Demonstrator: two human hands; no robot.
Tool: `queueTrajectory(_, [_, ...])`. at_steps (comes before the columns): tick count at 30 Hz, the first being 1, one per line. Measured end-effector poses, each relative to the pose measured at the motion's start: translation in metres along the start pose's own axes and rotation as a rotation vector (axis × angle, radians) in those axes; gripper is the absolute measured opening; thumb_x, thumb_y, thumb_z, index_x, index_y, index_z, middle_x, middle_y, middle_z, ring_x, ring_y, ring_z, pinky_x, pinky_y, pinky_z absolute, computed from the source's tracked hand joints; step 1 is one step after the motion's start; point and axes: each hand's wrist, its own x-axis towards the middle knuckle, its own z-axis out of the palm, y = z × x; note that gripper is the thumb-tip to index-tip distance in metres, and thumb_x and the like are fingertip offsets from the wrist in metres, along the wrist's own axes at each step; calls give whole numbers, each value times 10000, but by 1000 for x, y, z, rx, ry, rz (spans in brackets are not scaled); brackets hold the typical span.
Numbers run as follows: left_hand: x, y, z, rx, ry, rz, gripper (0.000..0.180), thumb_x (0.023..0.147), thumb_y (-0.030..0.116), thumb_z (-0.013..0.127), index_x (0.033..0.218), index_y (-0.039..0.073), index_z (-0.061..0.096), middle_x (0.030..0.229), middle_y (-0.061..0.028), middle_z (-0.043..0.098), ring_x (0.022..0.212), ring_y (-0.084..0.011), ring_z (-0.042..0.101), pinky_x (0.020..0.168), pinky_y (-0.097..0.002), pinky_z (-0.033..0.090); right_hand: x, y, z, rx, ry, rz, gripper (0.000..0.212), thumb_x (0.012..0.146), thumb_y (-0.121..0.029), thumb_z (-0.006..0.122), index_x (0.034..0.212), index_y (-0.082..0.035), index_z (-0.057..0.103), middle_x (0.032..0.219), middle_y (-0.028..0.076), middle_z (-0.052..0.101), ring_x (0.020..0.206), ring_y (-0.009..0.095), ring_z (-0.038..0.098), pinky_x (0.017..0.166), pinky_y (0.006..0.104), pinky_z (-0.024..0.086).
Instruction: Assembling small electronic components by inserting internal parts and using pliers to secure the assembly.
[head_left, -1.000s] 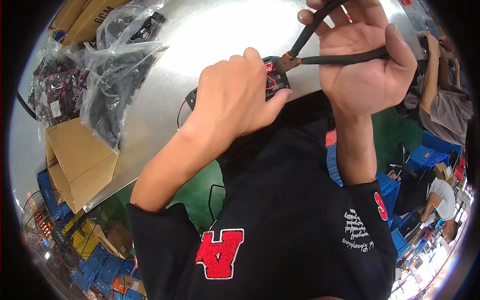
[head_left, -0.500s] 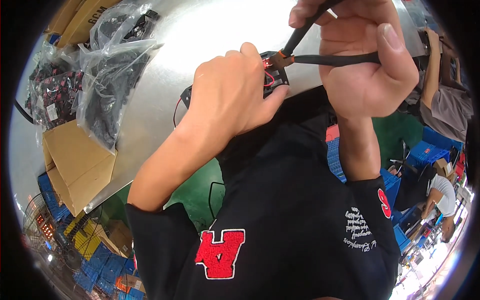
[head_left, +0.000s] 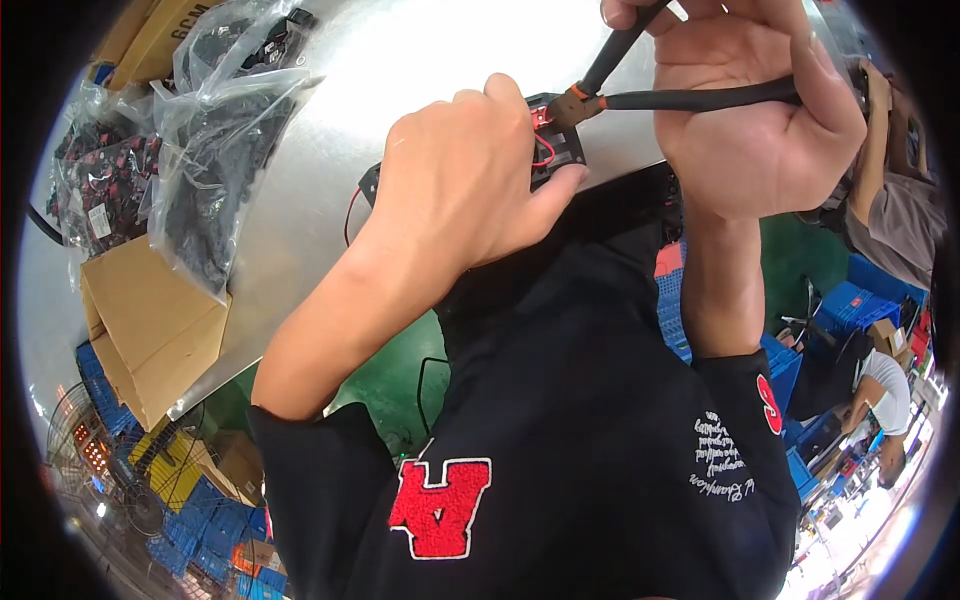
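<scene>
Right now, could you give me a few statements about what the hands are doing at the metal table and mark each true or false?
1. The right hand grips black-handled pliers. True.
2. The left hand rests empty on the table. False: it holds a small black part with red wires.
3. The pliers' tip meets that part. True.
4. The clear bags of dark parts lie to the person's right. False: they lie to the left.
5. A cardboard box sits at the metal table edge. True.
</scene>
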Motion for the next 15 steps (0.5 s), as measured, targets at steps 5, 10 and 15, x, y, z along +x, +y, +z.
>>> queueTrajectory(5, [2, -2, 2, 2, 22, 29, 597, 833, 526, 705, 812, -39, 512, 649, -210, 616, 624, -407, 649, 567, -452, 521, 1, -2, 0, -46, -28, -9, 626, 938, -473, 482, 1198, 95, 528, 1002, 198, 605, 876, 256, 610, 790, 366, 508])
queueTrajectory(10, [4, -6, -1, 21, 24, 69, 564, 814, 505, 731, 809, -26, 540, 640, -185, 619, 615, -369, 660, 564, -424, 530, 21, 9, -16, 126, -310, -10, 611, 922, -468, 503, 1111, 109, 564, 943, 202, 614, 811, 263, 623, 757, 340, 520])
queueTrajectory(15, [8, -10, -9, 2, -69, 108, 510, 794, 463, 758, 824, -15, 584, 659, -162, 629, 618, -334, 670, 562, -407, 536, -17, 24, -37, -467, -174, 184, 597, 860, -473, 701, 1059, 80, 594, 971, 135, 634, 815, 196, 611, 728, 289, 503])
